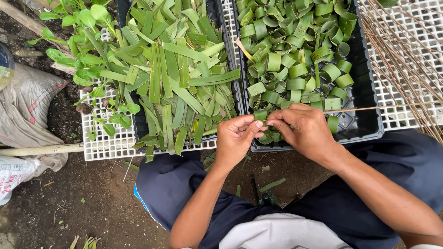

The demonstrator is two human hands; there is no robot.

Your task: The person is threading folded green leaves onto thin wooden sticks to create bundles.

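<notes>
— Pinching something, both hands?
— Yes. The left hand point(235, 138) and right hand point(302, 129) meet fingertip to fingertip at the near rim of the black tray point(364, 92), both closed on one small leaf ring point(261, 115). The right hand also grips a thin stick point(369, 109) that runs out to the right across that tray.
— And around the tray?
— It is filled with curled leaf rings point(295, 50). Just left of it lies a pile of flat leaf strips point(180, 78); right of it, a bundle of sticks point(406, 69) rests on a white grid point(392, 23).
</notes>
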